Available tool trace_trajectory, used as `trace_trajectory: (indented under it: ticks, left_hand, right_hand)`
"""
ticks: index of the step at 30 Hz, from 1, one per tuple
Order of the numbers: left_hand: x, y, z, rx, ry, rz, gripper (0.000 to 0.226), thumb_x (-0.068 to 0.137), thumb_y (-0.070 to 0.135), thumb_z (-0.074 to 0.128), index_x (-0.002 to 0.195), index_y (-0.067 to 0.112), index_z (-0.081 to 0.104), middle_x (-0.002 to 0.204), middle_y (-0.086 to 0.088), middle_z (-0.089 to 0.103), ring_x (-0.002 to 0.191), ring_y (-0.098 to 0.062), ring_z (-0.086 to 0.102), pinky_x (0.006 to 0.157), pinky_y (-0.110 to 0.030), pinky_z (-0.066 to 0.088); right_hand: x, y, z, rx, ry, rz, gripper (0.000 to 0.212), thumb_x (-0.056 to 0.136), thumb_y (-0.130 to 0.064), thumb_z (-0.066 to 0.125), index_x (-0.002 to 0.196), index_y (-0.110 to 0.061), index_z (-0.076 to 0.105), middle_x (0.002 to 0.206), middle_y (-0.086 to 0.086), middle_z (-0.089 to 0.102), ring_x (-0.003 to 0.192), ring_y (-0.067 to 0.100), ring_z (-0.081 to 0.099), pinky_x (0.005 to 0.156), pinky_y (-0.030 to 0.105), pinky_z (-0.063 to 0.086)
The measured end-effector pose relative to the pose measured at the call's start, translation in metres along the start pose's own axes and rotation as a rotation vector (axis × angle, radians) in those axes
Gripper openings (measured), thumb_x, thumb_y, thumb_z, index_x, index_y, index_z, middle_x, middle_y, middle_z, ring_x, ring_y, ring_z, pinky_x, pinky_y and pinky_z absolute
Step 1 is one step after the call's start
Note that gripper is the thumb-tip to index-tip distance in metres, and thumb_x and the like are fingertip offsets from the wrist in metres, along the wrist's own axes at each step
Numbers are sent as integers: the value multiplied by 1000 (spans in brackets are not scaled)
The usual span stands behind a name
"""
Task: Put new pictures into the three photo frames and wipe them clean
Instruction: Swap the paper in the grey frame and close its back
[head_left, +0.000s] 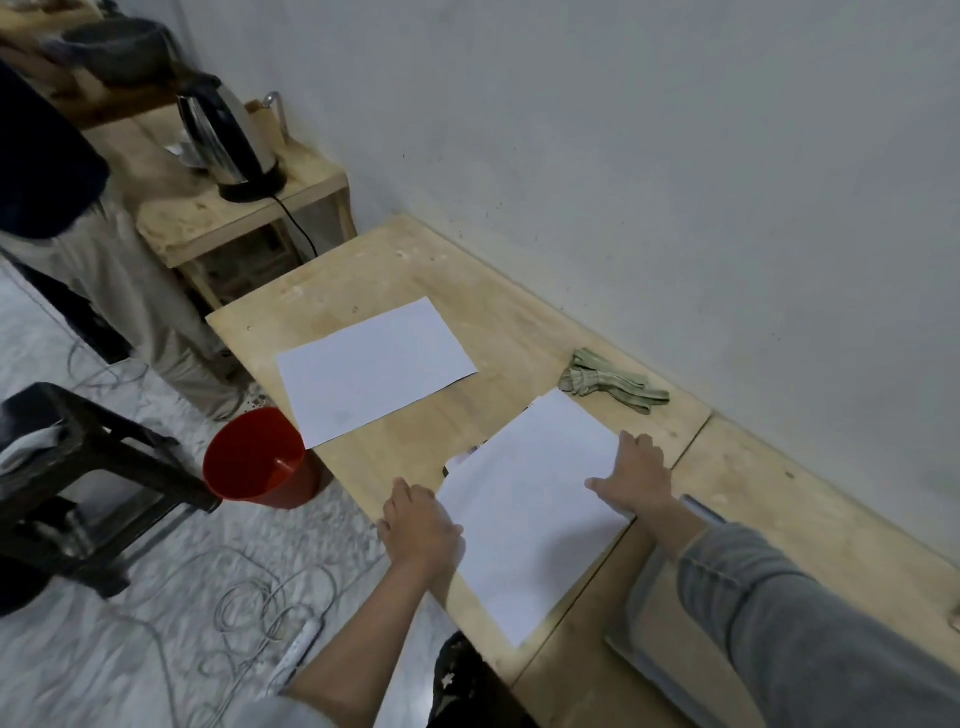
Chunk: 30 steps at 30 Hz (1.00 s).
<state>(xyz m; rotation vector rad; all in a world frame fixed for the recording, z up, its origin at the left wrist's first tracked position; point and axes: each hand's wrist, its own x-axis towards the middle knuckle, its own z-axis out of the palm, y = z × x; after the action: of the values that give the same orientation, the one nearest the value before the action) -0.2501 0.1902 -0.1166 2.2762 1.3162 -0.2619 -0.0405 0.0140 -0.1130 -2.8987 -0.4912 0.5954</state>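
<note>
Because everything on the wooden table (519, 322) lies loose and flat, most of what could go wrong here comes from paper sliding. Off the table's left edge stands a red bucket (257, 460) on the floor, and a nudged sheet at that side could drop into it or onto the tangled cables (249, 597). Next along, a single white sheet (374, 369) lies alone near the far corner with a dark edge showing beneath it, possibly a frame, though I cannot tell. The left hand (421, 525) rests at the near left edge of the stack of white sheets (530, 519), fingers curled over the border; whether they pinch the paper or only press it is not clear. The stack is already fanned at its far left corner, where something dark and printed peeks out, so a one-sided pull would likely skew it further or crease a sheet. The right hand (634, 480) lies flat on the stack's right side, fingers spread and straight, pinning it; if that pressure lifts while the left tugs, the pile may scatter. Behind the stack, by the wall, sits a striped green cloth (613, 384), untouched, so the wiping looks not yet begun. Farthest right, a grey-edged flat panel (654, 608), probably a photo frame, lies partly under the right forearm, and leaning there could scuff or crack it.
</note>
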Motion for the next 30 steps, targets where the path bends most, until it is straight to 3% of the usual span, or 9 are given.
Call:
trace_trajectory:
  ticks: [4,7,9,11,12,14,19,25,30]
  left_hand:
    - [3,4,2,-46,72,22,56,76,32,74,120,15,44,128,-5,39,120,-25,39,93,-36,40]
    - [1,2,4,-181,81,-1,34,80,18,66,108,13,47,109,-3,52,101,-25,53,75,-35,44]
    - [-3,-1,4,-307,115,18,16,85,12,56,94,11,44,86,-5,55,78,-24,54,60,-34,41]
    - [-6,-3,0,-428,158,27,21,88,12,58,81,10,39,70,-3,46,62,-20,46,51,-30,32]
    - [-5,-4,-3,-505,178,14,28,89,14,60,76,10,36,66,-2,41,58,-18,41,49,-29,29]
    - [-2,-2,-10,-659,202,-14,37,88,16,64,69,12,32,64,-2,34,58,-19,35,51,-28,26]
    - [6,11,-24,-912,-24,-57,43,85,17,66,62,14,29,59,-1,30,55,-17,31,52,-28,25]
    - [8,52,-12,-826,-190,68,15,74,11,58,68,9,44,69,-8,45,65,-19,43,61,-29,34]
    - [-14,101,8,-721,-261,314,36,82,3,57,63,15,29,61,-1,26,56,-16,26,54,-29,20]
  right_hand:
    - [4,-3,-4,72,-1,40,85,65,-46,80,129,-10,37,127,11,39,118,31,39,89,41,43]
    - [2,-3,-4,96,66,80,78,61,-41,85,119,-10,44,120,10,42,112,30,44,88,39,43]
    - [0,0,0,123,135,59,63,70,-37,80,116,-11,47,118,9,44,111,29,47,89,39,42]
    - [-1,4,1,270,194,24,30,84,-29,67,104,-13,52,106,6,50,102,27,52,81,37,43]
    - [-2,6,0,380,202,17,15,88,-24,62,94,-13,53,96,4,53,95,26,54,73,34,42]
    - [-5,12,-6,549,203,23,10,90,-18,58,83,-13,53,82,0,53,83,23,53,64,30,35]
    - [-17,30,-16,776,238,217,8,89,-18,62,89,-9,62,89,4,59,84,21,54,72,26,38]
    - [-58,89,-22,971,356,421,14,85,-12,64,71,-11,62,72,4,60,66,20,55,59,24,40]
    - [-111,137,-10,1017,487,614,17,87,-7,60,70,-8,62,71,9,62,69,21,56,61,25,42]
